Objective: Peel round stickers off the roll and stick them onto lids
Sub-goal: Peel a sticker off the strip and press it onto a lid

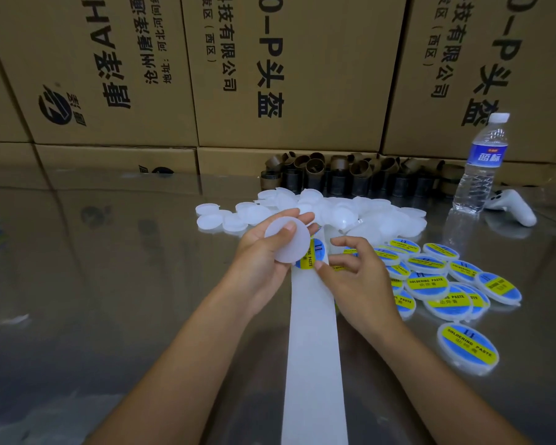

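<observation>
From my remote seat, a wall of cardboard boxes (270, 75) fills the background behind a shiny metal table (109, 284). A long white backing strip (313, 364) runs up the table's middle, between the forearms, to the hands. Beyond them lies a heap of blank lids (366, 216), and on the right a spread of labelled lids (446, 284). A row of brown cores (350, 171) stands against the boxes, with a water bottle (482, 165) and a white controller (514, 203) at far right.

I see the left hand (260, 255) gripping a blank lid (286, 242), thumb on its face, fingers curled behind. Just beside it sits the blue and yellow sticker (316, 253), on the strip. The right hand (353, 271) has curled fingers and its thumb tip touches the sticker's edge. I cannot tell whether it pinches it.
</observation>
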{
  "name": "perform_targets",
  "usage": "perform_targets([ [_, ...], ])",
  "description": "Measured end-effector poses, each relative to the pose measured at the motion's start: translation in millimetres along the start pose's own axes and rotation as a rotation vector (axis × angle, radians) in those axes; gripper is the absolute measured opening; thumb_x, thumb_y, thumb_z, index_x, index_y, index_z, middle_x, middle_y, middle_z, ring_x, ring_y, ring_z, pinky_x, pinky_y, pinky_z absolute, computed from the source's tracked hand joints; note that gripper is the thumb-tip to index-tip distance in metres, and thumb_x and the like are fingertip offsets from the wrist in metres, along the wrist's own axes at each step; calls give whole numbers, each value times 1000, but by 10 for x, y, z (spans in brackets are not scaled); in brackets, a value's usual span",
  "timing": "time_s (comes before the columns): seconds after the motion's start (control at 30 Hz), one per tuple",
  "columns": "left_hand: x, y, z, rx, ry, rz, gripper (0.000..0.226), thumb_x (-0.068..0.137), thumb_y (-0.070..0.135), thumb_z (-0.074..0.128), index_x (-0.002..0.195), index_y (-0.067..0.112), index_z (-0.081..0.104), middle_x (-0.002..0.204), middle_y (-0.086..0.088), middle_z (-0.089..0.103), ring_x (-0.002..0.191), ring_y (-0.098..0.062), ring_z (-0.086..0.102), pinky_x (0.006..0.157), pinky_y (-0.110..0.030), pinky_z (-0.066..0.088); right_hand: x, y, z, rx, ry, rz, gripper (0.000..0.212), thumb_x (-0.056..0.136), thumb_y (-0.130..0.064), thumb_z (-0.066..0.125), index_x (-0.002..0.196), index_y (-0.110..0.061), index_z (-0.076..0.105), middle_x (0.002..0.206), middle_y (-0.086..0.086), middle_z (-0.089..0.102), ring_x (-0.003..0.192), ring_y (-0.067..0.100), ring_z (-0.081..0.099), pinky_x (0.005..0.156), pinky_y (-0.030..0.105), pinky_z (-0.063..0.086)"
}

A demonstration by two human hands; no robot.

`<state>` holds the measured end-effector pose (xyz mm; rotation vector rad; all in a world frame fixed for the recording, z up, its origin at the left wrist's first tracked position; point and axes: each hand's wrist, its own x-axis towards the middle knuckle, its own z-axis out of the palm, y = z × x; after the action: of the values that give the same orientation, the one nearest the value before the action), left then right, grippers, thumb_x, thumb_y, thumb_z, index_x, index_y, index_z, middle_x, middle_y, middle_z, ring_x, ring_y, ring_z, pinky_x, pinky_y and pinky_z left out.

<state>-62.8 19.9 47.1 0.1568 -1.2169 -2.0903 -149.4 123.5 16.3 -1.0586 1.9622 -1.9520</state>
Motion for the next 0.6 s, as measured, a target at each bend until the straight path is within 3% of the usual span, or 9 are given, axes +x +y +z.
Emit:
perform_targets([
  [0.2,17,-23,-37,113,182,7,20,95,-2,48,96,12,61,79,2,73,70,-15,72,62,-25,58,17,-55,-48,164,33,41,39,83,6,59,99,-29,52,65,-11,65,50,0,55,46,13,42],
  [0.3,15,-65,-48,269,289,-30,19,94,1,52,89,16,63,87,-2,71,67,-14,69,65,-27,53,20,-66,-49,194,44,42,43,81,7,58,98,-32,50,66,-13,65,50,0,55,45,13,40],
  [0.43,0,-99,-34,521,281,-129,13,95,24,56,94,17,67,91,2,70,74,-11,61,50,-18,40,9,-79,-25,249,19,18,47,80,10,57,100,-31,46,68,-14,67,52,3,57,47,16,42],
  [0.5,4,-108,-31,613,238,-147,27,94,38,55,98,15,69,98,-1,70,83,-15,60,57,-21,42,5,-88,-14,272,11,-6,46,80,11,56,100,-28,45,68,-13,68,51,2,56,47,15,42],
  [0.6,-16,-96,4,535,189,-170,35,95,40,54,99,10,70,104,-14,71,92,-27,64,81,-36,47,2,-93,-6,281,-5,-22,43,79,13,55,97,-25,45,67,-7,67,51,6,54,46,15,41],
])
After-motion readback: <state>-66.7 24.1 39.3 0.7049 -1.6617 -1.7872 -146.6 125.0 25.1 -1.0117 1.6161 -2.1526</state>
